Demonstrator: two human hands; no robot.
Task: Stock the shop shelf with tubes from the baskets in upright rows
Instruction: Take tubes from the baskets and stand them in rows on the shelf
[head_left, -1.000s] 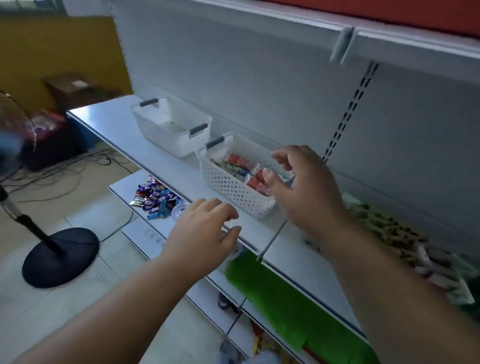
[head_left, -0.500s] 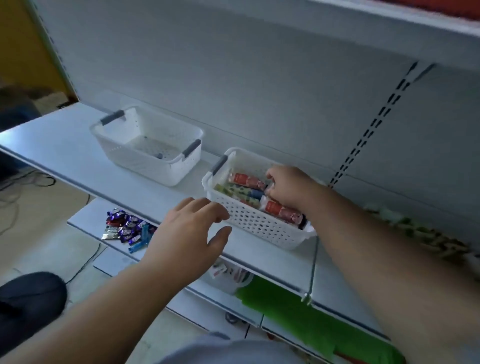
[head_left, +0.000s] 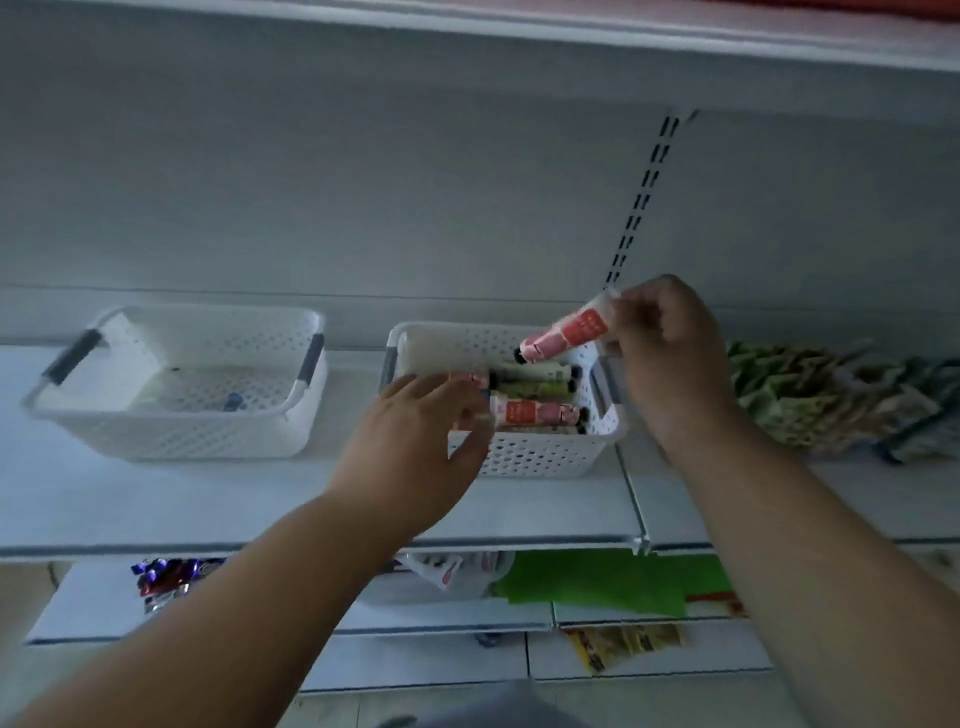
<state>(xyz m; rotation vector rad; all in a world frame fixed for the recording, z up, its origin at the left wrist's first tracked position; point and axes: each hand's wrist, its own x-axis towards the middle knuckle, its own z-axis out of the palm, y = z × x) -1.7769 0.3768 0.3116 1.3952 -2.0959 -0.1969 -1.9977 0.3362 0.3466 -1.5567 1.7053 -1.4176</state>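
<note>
The right hand (head_left: 662, 358) pinches a red tube (head_left: 566, 335) by its flat end, tilted cap-down over the right basket's (head_left: 540, 457) back corner, clear of the rim. The left hand (head_left: 415, 452), fingers loosely spread and holding nothing, hangs over that basket's near-left edge. Inside lie red and green tubes (head_left: 535, 400) on their sides. The left basket (head_left: 182, 431) holds one small dark item; bare shelf (head_left: 208, 499) runs in front

We cannot read the tube (head_left: 567, 334) labels; our left hand (head_left: 415, 447) hides part of the basket (head_left: 535, 457), its fingertips blurred.
</note>
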